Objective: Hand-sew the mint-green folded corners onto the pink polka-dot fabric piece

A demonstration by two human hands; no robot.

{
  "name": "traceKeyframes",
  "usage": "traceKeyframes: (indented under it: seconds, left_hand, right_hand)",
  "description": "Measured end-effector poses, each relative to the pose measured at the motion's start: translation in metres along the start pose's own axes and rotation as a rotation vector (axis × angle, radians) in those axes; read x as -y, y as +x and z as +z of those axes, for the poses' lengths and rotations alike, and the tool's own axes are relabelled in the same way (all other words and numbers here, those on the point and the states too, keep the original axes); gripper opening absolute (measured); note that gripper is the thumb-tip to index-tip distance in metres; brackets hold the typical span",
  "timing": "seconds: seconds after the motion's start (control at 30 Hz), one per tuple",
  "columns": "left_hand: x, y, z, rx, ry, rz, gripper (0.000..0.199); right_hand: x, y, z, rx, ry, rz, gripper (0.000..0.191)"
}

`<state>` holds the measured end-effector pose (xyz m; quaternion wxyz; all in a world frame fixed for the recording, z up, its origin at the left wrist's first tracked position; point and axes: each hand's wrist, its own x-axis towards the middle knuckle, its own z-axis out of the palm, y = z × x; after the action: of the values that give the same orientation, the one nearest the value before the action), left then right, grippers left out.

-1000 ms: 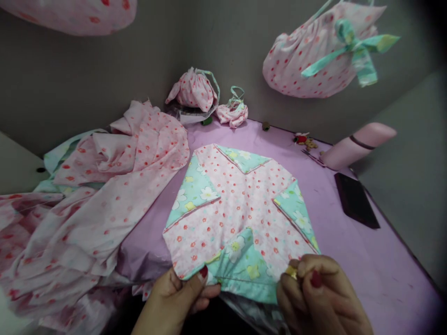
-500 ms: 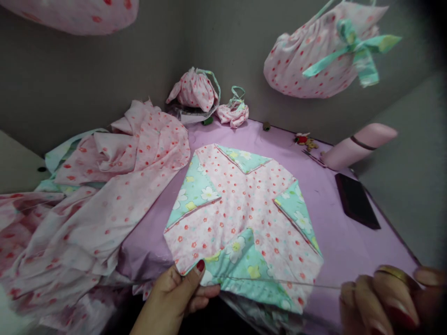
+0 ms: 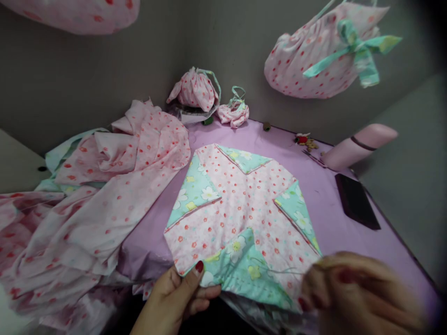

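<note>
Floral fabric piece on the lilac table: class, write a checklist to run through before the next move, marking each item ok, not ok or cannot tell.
Left hand pinching the floral fabric piece: ok.
Side and top mint flaps lying flat: ok.
Near mint flap lying flat: not ok, puckered.
Thread showing: ok.
Needle in right hand: cannot tell, hand blurred.
Spotted pink cloth beside the piece: ok.

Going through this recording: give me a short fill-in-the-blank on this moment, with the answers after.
The left hand holds a pink panel with ____ mint flaps folded onto it.
The left thumbnail is painted ____.
The panel lies on a ____ cover.
The pink flask lies on its ____.

Answers: four; red; purple; side.
</note>
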<state>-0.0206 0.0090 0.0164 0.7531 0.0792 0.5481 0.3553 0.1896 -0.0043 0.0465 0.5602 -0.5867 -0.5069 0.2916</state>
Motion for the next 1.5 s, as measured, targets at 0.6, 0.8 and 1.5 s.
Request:
traceKeyframes:
  seconds: [0.6,0.8,1.5]
  left_hand:
    - [0.003,0.005,-0.007,0.015,0.146,0.036,0.028]
    - [0.002,0.003,-0.005,-0.003,0.146,0.04,0.028]
    - [0.004,0.006,-0.013,0.073,0.342,0.206,0.016]
  right_hand:
    - [-0.002,-0.013,0.06,0.72,-0.689,-0.374,0.05]
    - [-0.011,-0.018,0.061,0.679,-0.691,-0.41,0.055]
    - [-0.02,-0.023,0.069,0.612,-0.732,-0.451,0.037]
